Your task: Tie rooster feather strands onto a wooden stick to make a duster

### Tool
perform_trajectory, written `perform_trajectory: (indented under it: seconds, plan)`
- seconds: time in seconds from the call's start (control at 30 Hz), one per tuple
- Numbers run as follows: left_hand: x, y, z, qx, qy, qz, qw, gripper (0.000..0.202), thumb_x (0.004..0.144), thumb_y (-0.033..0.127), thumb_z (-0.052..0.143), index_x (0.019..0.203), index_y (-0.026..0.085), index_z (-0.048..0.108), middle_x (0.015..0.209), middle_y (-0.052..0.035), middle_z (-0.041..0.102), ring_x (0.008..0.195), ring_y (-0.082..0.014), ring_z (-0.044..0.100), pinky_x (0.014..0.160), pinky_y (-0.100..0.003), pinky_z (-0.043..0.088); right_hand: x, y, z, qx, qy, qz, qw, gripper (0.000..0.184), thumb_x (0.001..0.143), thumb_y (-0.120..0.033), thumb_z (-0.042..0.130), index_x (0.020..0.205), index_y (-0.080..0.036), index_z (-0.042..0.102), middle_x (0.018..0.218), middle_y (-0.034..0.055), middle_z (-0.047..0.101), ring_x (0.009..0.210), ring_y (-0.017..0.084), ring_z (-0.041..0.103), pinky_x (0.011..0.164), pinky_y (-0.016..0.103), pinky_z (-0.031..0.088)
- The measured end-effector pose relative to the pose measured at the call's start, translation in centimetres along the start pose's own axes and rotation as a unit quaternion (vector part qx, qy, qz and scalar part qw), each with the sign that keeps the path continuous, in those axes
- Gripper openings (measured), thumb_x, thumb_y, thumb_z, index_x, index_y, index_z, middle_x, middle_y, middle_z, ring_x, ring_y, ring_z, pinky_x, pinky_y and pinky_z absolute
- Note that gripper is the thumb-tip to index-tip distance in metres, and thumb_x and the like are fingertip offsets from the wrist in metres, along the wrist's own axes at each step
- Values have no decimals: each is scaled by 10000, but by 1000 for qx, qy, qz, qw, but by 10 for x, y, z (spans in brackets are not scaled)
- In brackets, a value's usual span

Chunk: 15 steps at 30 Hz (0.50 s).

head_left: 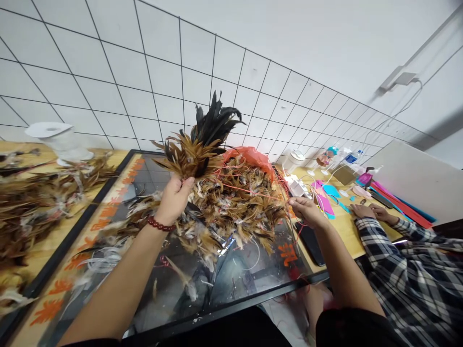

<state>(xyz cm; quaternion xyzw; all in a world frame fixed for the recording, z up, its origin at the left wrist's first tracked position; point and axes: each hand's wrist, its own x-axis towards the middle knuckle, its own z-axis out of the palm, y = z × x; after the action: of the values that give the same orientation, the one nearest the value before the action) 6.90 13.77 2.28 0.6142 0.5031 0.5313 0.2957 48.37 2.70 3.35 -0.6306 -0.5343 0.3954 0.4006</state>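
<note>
In the head view my left hand [176, 196] is closed round the base of a feather bundle [197, 149], brown below with long black plumes on top, held upright above the board. A red string [249, 191] runs from near the bundle across to my right hand [306, 211], which pinches it between thumb and fingers. Beneath the string lies a large heap of loose brown feathers [238, 207], partly in front of a red plastic bag [251, 156]. The heap rests on a dark glossy framed board [238, 284] with orange characters along its border.
More feathers [32, 207] cover the wooden table at left, near a white spool [68, 140]. A black phone [310, 243] lies by my right forearm. Farther right are a power strip [298, 185], pink and blue sheets [325, 205] and another person's hands [371, 211] in plaid sleeves. A wire grid lines the wall.
</note>
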Motion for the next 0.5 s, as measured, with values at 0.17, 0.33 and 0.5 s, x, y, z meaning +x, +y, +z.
perform_trajectory:
  seconds: [0.17,0.33,0.5]
  plan:
    - [-13,18,7,179,-18,22,983,268,831,453,543,877,192,502,731,-60,582,739,-265,608,685,-360,462,-15,17,16,-189,51,-22,980,404,789,-554,579,759,-167,690,671,42,628,643,168,537,614,279,409]
    - [-32,38,11,313,-75,73,944,278,898,353,463,1066,150,552,870,-134,674,853,-311,666,708,-373,467,-19,18,26,-424,9,64,904,258,870,-297,527,732,-193,718,710,67,683,721,211,615,669,304,437]
    - [-44,46,15,383,-65,143,910,277,881,193,427,1092,136,598,943,-163,693,983,-311,661,794,-386,468,-42,-29,65,-456,-1,-113,883,147,866,-247,619,928,-220,749,958,90,702,877,217,650,776,319,483]
